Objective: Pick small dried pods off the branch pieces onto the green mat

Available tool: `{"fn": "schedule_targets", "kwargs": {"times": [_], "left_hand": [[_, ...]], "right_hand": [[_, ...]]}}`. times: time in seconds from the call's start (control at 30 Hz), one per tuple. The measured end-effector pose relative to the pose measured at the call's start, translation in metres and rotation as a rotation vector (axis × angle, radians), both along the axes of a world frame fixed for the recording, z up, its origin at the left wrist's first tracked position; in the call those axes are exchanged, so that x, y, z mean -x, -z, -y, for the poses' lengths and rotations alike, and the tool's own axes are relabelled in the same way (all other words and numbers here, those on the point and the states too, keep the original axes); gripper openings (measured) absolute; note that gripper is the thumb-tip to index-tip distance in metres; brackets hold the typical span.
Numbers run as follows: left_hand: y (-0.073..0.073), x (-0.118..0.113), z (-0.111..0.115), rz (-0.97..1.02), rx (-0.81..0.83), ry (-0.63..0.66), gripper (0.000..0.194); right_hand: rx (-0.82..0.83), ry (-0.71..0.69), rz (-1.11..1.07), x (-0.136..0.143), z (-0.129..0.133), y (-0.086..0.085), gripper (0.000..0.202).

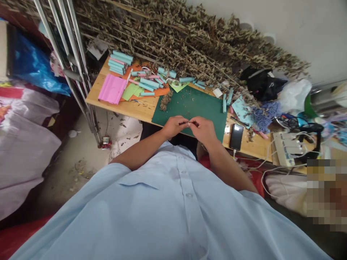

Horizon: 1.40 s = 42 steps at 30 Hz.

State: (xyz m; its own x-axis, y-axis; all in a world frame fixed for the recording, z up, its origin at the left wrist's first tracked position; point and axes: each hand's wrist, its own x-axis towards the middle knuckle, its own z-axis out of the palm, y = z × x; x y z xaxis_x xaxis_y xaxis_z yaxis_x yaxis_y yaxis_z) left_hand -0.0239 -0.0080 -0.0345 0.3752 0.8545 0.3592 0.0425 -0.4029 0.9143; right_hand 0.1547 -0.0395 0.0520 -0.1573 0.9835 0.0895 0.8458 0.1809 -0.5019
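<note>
My left hand (176, 126) and my right hand (202, 129) meet at the front edge of a green mat (195, 104). Fingertips of both hands are pinched together, nearly touching, around something too small to make out. A clump of dried plant matter (166, 100) lies on the mat's left part, with small crumbs scattered behind my hands. Light-blue paper rolls (150, 83) and a few pink ones lie behind and left of the mat, over orange and green paper. A pink paper stack (111, 89) sits at the table's left.
Dried leafy stems (173, 36) spread along the back. Right of the mat are a phone (236, 137) with a cable, blue yarn (264, 115) and a power strip (283, 148). Metal poles (72, 68) stand left of the wooden table (130, 110).
</note>
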Motion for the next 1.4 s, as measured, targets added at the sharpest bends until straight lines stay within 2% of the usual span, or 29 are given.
{"fn": "schedule_targets", "kwargs": {"times": [0.27, 0.47, 0.6, 0.77, 1.03, 1.23, 1.4], "left_hand": [[0.003, -0.001, 0.0, 0.045, 0.005, -0.002, 0.043], [0.003, -0.001, 0.0, 0.066, -0.008, 0.019, 0.041], [0.005, -0.001, -0.001, 0.057, -0.007, 0.018, 0.042], [0.006, -0.002, -0.001, 0.049, -0.025, 0.02, 0.045], [0.004, -0.001, -0.001, 0.023, -0.056, 0.036, 0.051], [0.003, -0.001, -0.002, 0.06, -0.033, 0.029, 0.05], [0.006, -0.002, -0.001, 0.055, -0.025, 0.023, 0.045]], "right_hand": [[0.009, -0.272, 0.212, -0.004, -0.004, -0.015, 0.022], [0.039, -0.336, 0.273, -0.001, -0.011, -0.02, 0.024], [0.043, -0.249, 0.24, 0.005, -0.018, -0.021, 0.017], [0.133, -0.125, 0.224, 0.011, -0.022, -0.028, 0.012], [0.458, -0.036, 0.255, 0.026, -0.039, -0.05, 0.009], [0.395, -0.13, 0.254, 0.023, -0.037, -0.055, 0.013], [0.267, -0.158, 0.148, 0.012, -0.025, -0.043, 0.017]]}}
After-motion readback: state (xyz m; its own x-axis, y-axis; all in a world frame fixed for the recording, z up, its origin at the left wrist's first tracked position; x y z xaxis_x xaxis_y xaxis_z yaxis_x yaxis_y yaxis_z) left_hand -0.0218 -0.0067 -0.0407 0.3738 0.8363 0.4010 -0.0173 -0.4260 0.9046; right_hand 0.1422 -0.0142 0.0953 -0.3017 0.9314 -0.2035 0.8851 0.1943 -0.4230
